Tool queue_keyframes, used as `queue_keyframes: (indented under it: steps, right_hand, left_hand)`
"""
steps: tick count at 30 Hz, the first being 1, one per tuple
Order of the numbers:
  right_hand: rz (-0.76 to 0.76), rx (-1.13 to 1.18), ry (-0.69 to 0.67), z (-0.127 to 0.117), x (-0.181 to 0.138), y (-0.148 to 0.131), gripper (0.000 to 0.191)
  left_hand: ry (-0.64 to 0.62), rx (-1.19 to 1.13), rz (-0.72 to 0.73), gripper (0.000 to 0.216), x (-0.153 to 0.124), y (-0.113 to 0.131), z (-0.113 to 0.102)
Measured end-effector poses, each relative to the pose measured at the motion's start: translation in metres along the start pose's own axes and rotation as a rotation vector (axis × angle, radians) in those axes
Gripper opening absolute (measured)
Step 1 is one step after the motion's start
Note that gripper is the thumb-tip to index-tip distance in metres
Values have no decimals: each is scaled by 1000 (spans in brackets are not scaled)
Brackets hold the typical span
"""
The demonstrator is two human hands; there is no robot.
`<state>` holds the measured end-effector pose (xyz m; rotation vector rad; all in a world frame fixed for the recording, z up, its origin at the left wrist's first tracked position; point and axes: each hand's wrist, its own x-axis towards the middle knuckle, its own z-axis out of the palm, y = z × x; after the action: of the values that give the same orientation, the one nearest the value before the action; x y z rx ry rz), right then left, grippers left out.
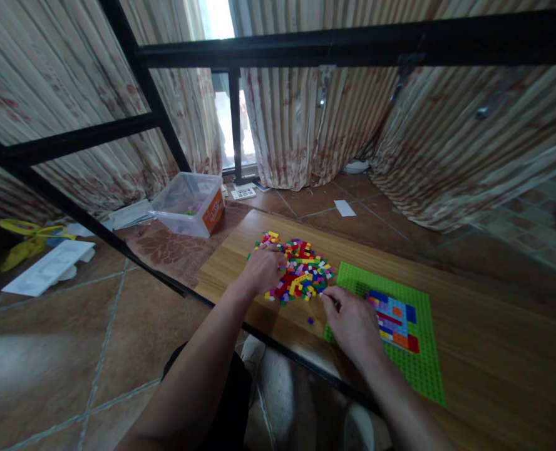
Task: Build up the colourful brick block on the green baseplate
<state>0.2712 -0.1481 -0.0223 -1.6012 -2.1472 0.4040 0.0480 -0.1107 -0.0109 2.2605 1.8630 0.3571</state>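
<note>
While we face a long light-brown wooden tabletop (489,351), our left hand (267,268) lies over a heap of multicoloured plastic bricks (301,275), fingertips lost among the pieces; we cannot tell whether they grip anything. Our right hand (350,316) meets the heap's near right edge, thumb and forefinger pinching what looks like a small white plastic brick (322,294), a fingertip hold that probably suits so slight a piece. Partly under that hand lies a bright-green studded plastic baseplate (421,369), bearing a flat patchwork of blue, red and orange plastic bricks (397,319); it sits just beside the heap, we judge, to keep reaches short. One small dark-purple plastic brick (310,321) lies apart on our side. Beyond the tabletop, a clear plastic bin with an orange label (177,222) stands low, likely leaving our hands room.
</note>
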Motion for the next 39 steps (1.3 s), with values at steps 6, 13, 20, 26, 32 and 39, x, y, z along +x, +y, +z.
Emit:
queue_keyframes:
  steps: [6, 13, 20, 26, 32, 39]
  right_hand:
    - [2, 56, 23, -2, 0, -1, 24]
    - [24, 189, 42, -6, 3, -5, 23]
    - [-10, 155, 43, -4, 1, -4, 22]
    - [-38, 144, 28, -3, 0, -4, 23]
    - [41, 339, 42, -4, 3, -6, 26]
    - [310, 925, 40, -1, 12, -4, 38]
  left_hand:
    - [40, -22, 20, 14, 1, 3, 0]
    - [76, -114, -41, 28, 2, 14, -7]
    - [-39, -75, -71, 33, -3, 6, -5]
    - [-56, -63, -85, 30, -1, 8, -2]
    - [53, -205, 65, 16, -1, 16, -6]
    - [-29, -789, 143, 7, -6, 56, 1]
